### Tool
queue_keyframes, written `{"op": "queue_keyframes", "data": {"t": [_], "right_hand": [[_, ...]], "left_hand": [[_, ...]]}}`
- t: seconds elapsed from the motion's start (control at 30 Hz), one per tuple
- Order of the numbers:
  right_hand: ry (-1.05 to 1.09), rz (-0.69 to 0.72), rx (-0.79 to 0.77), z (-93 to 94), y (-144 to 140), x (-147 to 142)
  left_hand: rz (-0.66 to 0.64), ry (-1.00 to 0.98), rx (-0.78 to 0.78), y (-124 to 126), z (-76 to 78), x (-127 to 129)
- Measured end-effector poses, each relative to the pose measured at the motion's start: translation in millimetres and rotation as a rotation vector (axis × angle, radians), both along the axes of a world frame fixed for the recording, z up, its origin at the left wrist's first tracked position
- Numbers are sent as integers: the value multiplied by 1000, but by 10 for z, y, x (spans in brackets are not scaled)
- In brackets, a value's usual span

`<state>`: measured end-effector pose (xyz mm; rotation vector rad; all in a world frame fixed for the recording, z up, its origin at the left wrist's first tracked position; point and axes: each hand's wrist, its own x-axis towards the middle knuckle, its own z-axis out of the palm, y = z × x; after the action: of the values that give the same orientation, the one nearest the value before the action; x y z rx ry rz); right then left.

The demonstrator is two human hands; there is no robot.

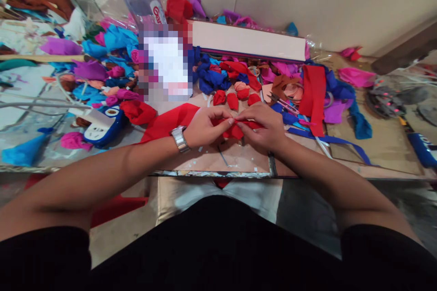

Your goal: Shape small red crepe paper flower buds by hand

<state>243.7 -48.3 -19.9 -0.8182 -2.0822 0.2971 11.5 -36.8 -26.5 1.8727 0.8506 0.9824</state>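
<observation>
My left hand [209, 127], with a metal watch [180, 139] on its wrist, pinches a small piece of red crepe paper [235, 133] near the table's front edge. From the other side, the thumb and fingers of my right hand [262, 126] are closed on that same piece, and the fingertips nearly meet. Part of the piece is hidden by the fingers. Beside my left hand lies a red crepe sheet [167, 122]. Just beyond both hands sit several small red paper rolls [232, 101]. Thread snips [285, 103] with pink handles rest past my right hand.
A bottle [141, 0] stands at the back, beside a blurred bright patch. A long pale box [249, 40] lies behind heaped coloured paper. On the left is a blue and white power strip [105, 125] with cables. A red strip [313, 95] and blue ribbon [341, 142] lie right.
</observation>
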Motion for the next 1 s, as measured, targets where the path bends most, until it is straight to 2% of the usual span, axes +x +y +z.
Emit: {"op": "queue_keyframes", "data": {"t": [0.2,0.5,0.83,1.0], "right_hand": [[-6,-24,36,-26,-4,-2],[-11,-82,-1,17,-36,-40],[14,-45,-51,24,-35,-52],[6,-93,-21,39,-33,-43]], "left_hand": [[30,11,93,-20,21,15],[112,182,268,-39,30,15],[112,183,281,-51,36,15],[120,182,257,-45,24,13]]}}
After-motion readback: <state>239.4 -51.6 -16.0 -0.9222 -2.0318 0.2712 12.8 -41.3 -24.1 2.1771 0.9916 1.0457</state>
